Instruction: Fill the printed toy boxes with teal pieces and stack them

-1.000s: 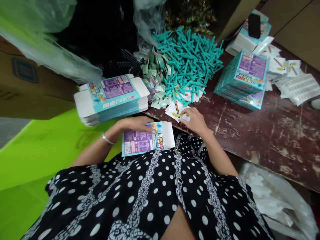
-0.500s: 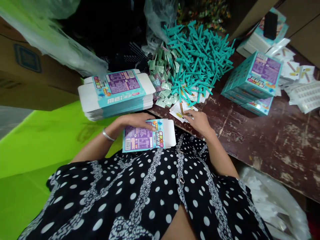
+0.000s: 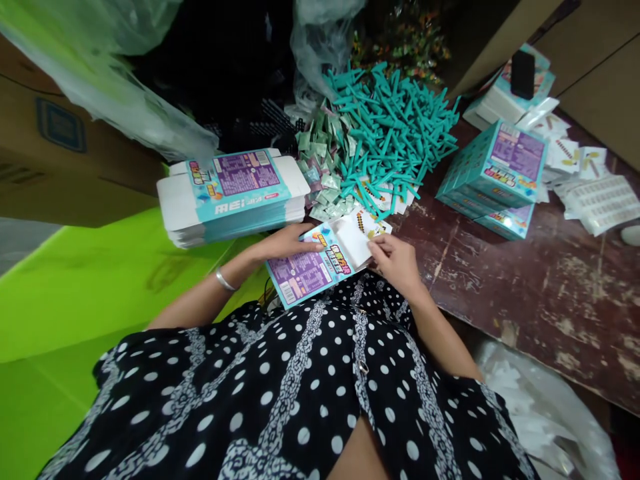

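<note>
My left hand [image 3: 295, 241] grips a flat teal and purple printed carton [image 3: 307, 270] from above, thumb across its front. The carton lies tilted over my lap, with its white end flap [image 3: 354, 240] toward the right. At that end my right hand [image 3: 397, 262] is closed, its fingertips pinched at the flap's edge; whether they hold the flap or a card is hidden. Just behind are white printed cards [image 3: 373, 222] on the table edge. A stack of flattened cartons [image 3: 235, 193] lies beyond my left hand.
A heap of teal plastic sticks [image 3: 400, 133] and small green sachets [image 3: 325, 160] cover the back of the brown table [image 3: 480, 267]. Filled-out boxes [image 3: 500, 170] stand at the right, near a phone [image 3: 523, 75] on more cartons. A plastic bag [image 3: 540, 400] hangs below the table edge.
My right hand has moved from the cards on the table to the carton's flap end. My left hand has shifted the carton right and tilted its flap end upward.
</note>
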`<action>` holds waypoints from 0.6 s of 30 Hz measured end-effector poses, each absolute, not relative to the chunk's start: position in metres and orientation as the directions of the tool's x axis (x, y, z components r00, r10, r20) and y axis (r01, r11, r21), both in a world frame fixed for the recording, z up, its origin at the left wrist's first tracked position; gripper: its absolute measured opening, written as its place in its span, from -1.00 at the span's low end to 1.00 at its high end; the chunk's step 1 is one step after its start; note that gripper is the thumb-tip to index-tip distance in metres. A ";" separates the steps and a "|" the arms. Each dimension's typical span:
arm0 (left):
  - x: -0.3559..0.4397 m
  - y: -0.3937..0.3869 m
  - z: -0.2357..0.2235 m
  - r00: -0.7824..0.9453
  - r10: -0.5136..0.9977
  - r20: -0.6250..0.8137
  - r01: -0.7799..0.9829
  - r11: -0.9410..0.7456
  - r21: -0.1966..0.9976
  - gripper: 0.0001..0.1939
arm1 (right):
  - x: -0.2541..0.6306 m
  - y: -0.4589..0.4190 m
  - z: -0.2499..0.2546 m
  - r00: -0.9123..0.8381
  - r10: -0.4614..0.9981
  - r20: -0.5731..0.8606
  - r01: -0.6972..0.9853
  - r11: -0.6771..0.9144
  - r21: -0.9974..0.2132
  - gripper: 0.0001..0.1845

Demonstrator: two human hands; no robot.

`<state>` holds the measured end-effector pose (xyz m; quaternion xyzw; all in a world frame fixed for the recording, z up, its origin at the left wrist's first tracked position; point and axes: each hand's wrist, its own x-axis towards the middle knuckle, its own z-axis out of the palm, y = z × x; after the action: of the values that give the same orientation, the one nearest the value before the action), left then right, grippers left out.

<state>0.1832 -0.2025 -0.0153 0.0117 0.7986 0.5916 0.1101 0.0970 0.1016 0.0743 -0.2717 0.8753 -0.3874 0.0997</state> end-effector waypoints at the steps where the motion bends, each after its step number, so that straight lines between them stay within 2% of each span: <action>1: 0.184 -0.199 -0.017 -0.976 0.152 -0.158 -0.107 0.298 0.949 -0.37 | 0.092 0.098 0.072 -0.813 -0.582 0.028 -0.425 0.559 -0.712 -0.66; 5: 0.186 -0.196 -0.027 -0.976 0.182 -0.122 -0.065 0.292 0.954 -0.42 | 0.047 0.079 0.066 -0.804 -0.545 0.239 -0.580 0.629 -0.518 -0.72; 7: 0.187 -0.198 -0.030 -0.974 0.187 -0.129 -0.073 0.280 0.957 -0.41 | 0.024 0.061 0.061 -0.734 -0.623 0.272 -0.674 0.615 -0.410 -0.79; 10: 0.189 -0.200 -0.034 -0.975 0.169 -0.145 -0.094 0.278 0.956 -0.39 | 0.005 0.023 0.050 -0.597 -0.779 0.191 -0.793 0.538 -0.286 -0.78; 14: 0.193 -0.202 -0.036 -0.980 0.136 -0.148 -0.105 0.284 0.953 -0.36 | 0.005 -0.026 0.035 -0.500 -0.862 0.086 -0.865 0.490 -0.110 -0.73; 16: 0.195 -0.203 -0.037 -0.982 0.117 -0.147 -0.113 0.261 0.959 -0.36 | 0.004 -0.039 0.032 -0.492 -0.870 0.036 -0.869 0.488 -0.078 -0.75; 18: 0.197 -0.204 -0.037 -0.983 0.101 -0.151 -0.125 0.226 0.966 -0.36 | 0.001 -0.042 0.034 -0.526 -0.849 0.046 -0.847 0.519 -0.115 -0.79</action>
<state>0.1967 -0.2041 -0.0368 -0.0077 0.7775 0.6222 0.0907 0.0007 -0.0420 0.0338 -0.4868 0.8713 -0.0615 0.0082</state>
